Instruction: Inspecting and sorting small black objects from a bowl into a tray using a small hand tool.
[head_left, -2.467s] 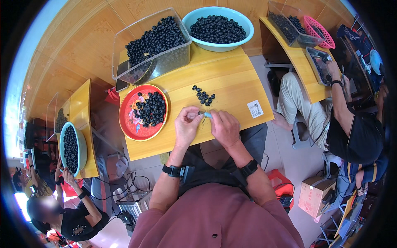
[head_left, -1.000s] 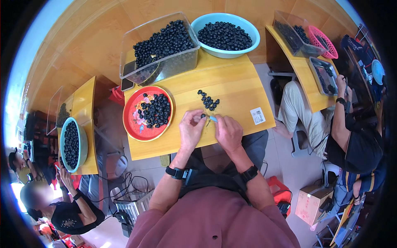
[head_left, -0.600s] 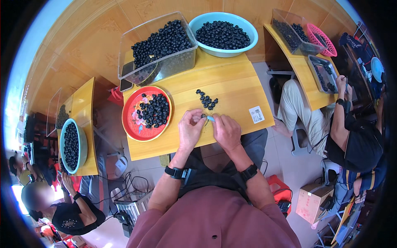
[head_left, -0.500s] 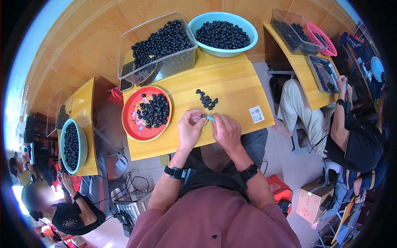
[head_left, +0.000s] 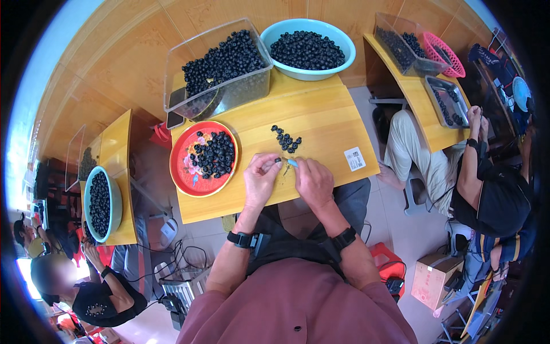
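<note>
Pinched in the fingertips of my left hand (head_left: 260, 178) is a black, round bead (head_left: 278, 160). My right hand (head_left: 314, 180) grips a small tool with a light blue handle (head_left: 293, 163), its thin tip pointing at the bead. Just beyond the hands lies a little cluster of loose black beads (head_left: 286, 139) on the yellow wooden table (head_left: 326, 120). Dark crumbs are scattered below the fingertips. To the left of my hands, a red round tray (head_left: 184, 140) with a gold rim and flower print carries a pile of similar beads.
At the table's back stand a clear plastic bin (head_left: 252, 89) and a light blue basin (head_left: 309, 74), both full of beads. A printed label (head_left: 354, 159) lies at right. Other people work at side tables, with a green basin (head_left: 117, 200) at left and a metal tray (head_left: 435, 100) at right.
My left fingers have shifted slightly left, and the bead now shows more plainly between them. The tool has drawn a little away from it.
</note>
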Demonstrator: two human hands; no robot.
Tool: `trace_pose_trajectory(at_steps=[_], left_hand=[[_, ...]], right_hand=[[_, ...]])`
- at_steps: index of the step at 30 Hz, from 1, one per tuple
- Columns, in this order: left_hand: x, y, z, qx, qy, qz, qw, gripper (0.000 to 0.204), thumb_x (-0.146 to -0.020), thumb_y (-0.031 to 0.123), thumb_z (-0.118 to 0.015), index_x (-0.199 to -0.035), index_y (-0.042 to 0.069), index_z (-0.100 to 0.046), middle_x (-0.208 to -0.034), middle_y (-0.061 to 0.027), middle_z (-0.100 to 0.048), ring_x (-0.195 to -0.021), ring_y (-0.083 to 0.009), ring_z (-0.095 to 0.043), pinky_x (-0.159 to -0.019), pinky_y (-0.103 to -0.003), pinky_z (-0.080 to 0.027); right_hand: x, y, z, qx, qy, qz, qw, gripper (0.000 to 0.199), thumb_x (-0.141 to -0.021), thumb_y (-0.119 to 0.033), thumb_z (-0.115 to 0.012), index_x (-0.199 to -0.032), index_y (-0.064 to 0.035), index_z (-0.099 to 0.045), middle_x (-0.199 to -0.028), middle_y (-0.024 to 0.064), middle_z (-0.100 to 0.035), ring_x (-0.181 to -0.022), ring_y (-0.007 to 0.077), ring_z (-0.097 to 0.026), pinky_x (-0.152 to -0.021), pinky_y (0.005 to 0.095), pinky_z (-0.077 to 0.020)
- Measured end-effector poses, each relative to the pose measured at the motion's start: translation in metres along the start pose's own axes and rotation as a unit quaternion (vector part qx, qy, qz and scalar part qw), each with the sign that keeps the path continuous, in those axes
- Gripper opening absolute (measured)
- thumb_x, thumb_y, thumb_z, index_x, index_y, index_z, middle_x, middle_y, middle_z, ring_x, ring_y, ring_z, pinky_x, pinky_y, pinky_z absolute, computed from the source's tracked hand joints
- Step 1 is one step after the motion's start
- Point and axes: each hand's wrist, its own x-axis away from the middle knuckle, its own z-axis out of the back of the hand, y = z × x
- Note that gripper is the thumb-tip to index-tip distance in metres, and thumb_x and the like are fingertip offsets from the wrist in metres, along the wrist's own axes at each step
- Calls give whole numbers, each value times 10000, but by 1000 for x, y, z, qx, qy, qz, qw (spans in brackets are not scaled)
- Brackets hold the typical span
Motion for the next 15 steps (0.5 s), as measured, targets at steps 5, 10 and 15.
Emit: trace_pose_trajectory(at_steps=[5,10,15], left_hand=[[2,-1,1,-1,7,-18,1000,153,-912,-87,-727,-1056,-40,-708,-1121,-52,-611,-974,-106,-653,-861,-234,-538],[7,10,4,-63,58,-65,994,171,-895,-69,-739,-1052,-9,-709,-1100,-43,-628,-909,-89,-623,-805,-217,-509],[-5,57,63,-331,145,-168,917,246,-833,-64,-741,-1054,42,-719,-1090,-81,-659,-878,-188,-644,-776,-297,-530]], right_hand=[[2,-3,-2,-6,11,8,1000,123,-893,-129,-691,-989,-55,-676,-776,75,-600,-728,264,-647,-633,406,-523],[6,4,-2,10,2,-1,1000,159,-899,-134,-684,-1029,-45,-696,-771,74,-601,-714,265,-647,-622,404,-525],[1,-1,0,9,18,13,1000,153,-902,-144,-680,-1023,-51,-690,-759,70,-584,-702,260,-638,-613,398,-521]])
